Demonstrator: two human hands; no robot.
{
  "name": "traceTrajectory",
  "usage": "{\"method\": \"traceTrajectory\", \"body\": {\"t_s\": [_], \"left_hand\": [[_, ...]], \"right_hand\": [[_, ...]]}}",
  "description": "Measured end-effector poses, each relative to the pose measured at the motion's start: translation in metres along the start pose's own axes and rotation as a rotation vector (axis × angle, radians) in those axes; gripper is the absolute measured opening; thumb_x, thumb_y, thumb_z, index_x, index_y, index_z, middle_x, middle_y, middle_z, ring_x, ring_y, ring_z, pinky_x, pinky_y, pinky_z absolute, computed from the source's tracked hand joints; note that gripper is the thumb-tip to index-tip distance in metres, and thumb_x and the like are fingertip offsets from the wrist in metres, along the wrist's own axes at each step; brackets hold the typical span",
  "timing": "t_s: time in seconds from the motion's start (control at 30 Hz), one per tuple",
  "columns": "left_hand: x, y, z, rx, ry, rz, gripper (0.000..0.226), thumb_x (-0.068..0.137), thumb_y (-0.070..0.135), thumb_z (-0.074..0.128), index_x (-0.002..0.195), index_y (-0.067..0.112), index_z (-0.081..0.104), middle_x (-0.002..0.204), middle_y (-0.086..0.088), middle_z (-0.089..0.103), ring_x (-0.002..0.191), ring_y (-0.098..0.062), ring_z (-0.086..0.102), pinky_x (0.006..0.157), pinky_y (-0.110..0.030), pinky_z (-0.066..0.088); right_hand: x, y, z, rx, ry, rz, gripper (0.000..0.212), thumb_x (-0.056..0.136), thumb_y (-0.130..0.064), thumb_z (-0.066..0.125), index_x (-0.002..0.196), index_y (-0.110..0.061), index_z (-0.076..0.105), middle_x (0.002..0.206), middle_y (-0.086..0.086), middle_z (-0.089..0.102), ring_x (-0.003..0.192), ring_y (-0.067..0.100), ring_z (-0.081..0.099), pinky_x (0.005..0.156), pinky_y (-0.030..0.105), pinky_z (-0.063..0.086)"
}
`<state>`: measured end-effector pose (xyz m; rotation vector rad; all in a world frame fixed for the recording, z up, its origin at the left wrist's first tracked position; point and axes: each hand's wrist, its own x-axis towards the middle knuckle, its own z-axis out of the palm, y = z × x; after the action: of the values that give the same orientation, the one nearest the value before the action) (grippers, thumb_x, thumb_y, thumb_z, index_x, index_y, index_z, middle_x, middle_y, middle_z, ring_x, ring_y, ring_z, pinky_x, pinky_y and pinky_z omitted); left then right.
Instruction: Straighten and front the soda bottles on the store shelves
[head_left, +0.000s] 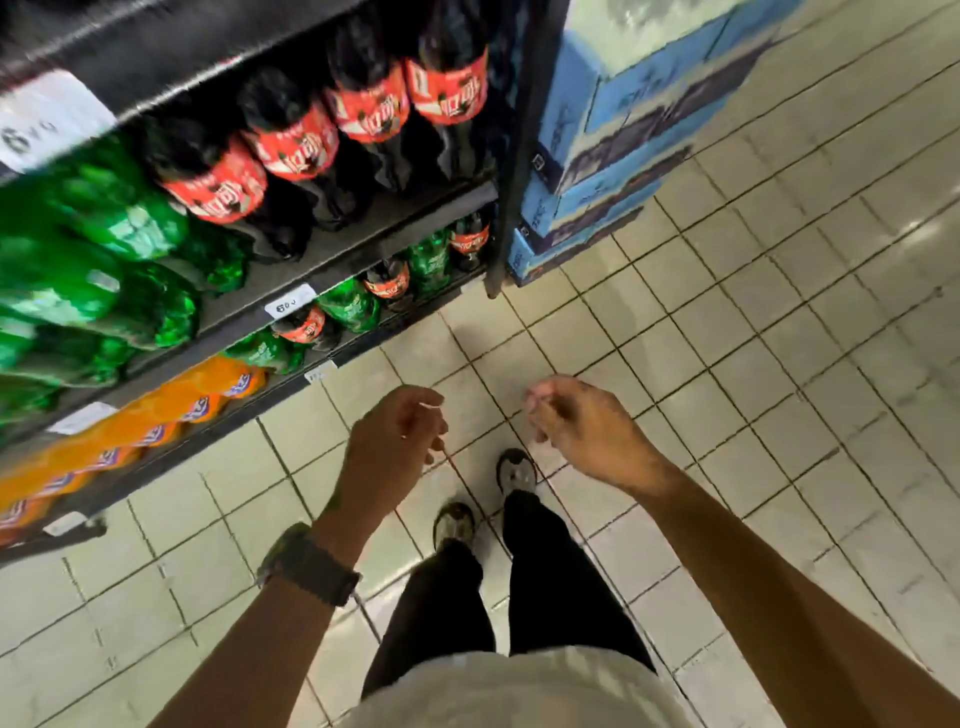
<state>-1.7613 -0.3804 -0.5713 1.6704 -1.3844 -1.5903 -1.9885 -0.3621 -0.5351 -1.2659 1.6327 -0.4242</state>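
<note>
Dark cola bottles with red labels (291, 145) stand in a row on an upper shelf at the top left, with green soda bottles (104, 249) to their left. On the shelf below, small green and cola bottles (389, 280) alternate, and orange soda bottles (171, 410) line the lowest shelf. My left hand (395, 436) and my right hand (576, 421) hang over the tiled floor in front of the shelves, fingers loosely curled, holding nothing and touching no bottle.
Stacked blue cartons (613, 140) stand to the right of the shelf's black end post (511, 171). White price tags (288, 301) sit on the shelf edges. My feet (488, 493) stand on pale floor tiles (779, 338) that stretch to the right.
</note>
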Motion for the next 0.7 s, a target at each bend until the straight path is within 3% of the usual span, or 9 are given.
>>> {"method": "traceTrajectory", "body": {"t_s": [0.13, 0.23, 0.3, 0.5, 0.7], "left_hand": [[-0.019, 0.05, 0.005, 0.096, -0.062, 0.107, 0.021, 0.091, 0.014, 0.052, 0.091, 0.032, 0.063, 0.077, 0.002, 0.069, 0.063, -0.015, 0.066, 0.052, -0.025, 0.05], [-0.029, 0.079, 0.021, 0.111, -0.182, 0.111, 0.021, 0.091, 0.013, 0.052, 0.093, 0.031, 0.064, 0.079, 0.001, 0.07, 0.066, -0.015, 0.065, 0.055, -0.028, 0.049], [-0.029, 0.099, 0.039, 0.154, -0.272, 0.142, 0.018, 0.092, 0.014, 0.054, 0.096, 0.029, 0.064, 0.08, 0.002, 0.07, 0.067, -0.016, 0.066, 0.055, -0.029, 0.049], [-0.015, 0.151, 0.133, 0.318, -0.478, 0.249, 0.009, 0.095, 0.02, 0.056, 0.096, 0.027, 0.061, 0.08, 0.002, 0.07, 0.06, -0.016, 0.064, 0.049, -0.026, 0.047], [0.006, 0.185, 0.243, 0.443, -0.589, 0.205, 0.008, 0.093, 0.032, 0.057, 0.089, 0.038, 0.062, 0.081, 0.005, 0.071, 0.063, -0.012, 0.067, 0.051, -0.023, 0.047]], "right_hand": [[-0.054, -0.022, -0.025, 0.212, 0.187, 0.02, 0.014, 0.094, -0.024, 0.054, 0.099, -0.016, 0.064, 0.087, 0.0, 0.068, 0.073, 0.016, 0.065, 0.07, 0.028, 0.051], [-0.094, -0.021, -0.047, 0.365, 0.32, 0.041, 0.009, 0.094, -0.026, 0.055, 0.093, -0.024, 0.064, 0.083, 0.002, 0.069, 0.066, 0.012, 0.066, 0.061, 0.022, 0.05], [-0.118, -0.016, -0.065, 0.408, 0.421, 0.079, 0.008, 0.093, -0.03, 0.056, 0.091, -0.028, 0.064, 0.084, 0.002, 0.07, 0.067, 0.014, 0.068, 0.062, 0.026, 0.053], [-0.169, 0.031, -0.121, 0.614, 0.617, 0.224, 0.011, 0.096, -0.02, 0.054, 0.093, -0.017, 0.064, 0.085, 0.003, 0.071, 0.065, 0.015, 0.066, 0.062, 0.024, 0.052], [-0.19, 0.101, -0.198, 0.798, 0.696, 0.342, 0.016, 0.097, -0.019, 0.051, 0.104, -0.008, 0.061, 0.093, 0.011, 0.07, 0.07, 0.02, 0.065, 0.059, 0.022, 0.052]]}}
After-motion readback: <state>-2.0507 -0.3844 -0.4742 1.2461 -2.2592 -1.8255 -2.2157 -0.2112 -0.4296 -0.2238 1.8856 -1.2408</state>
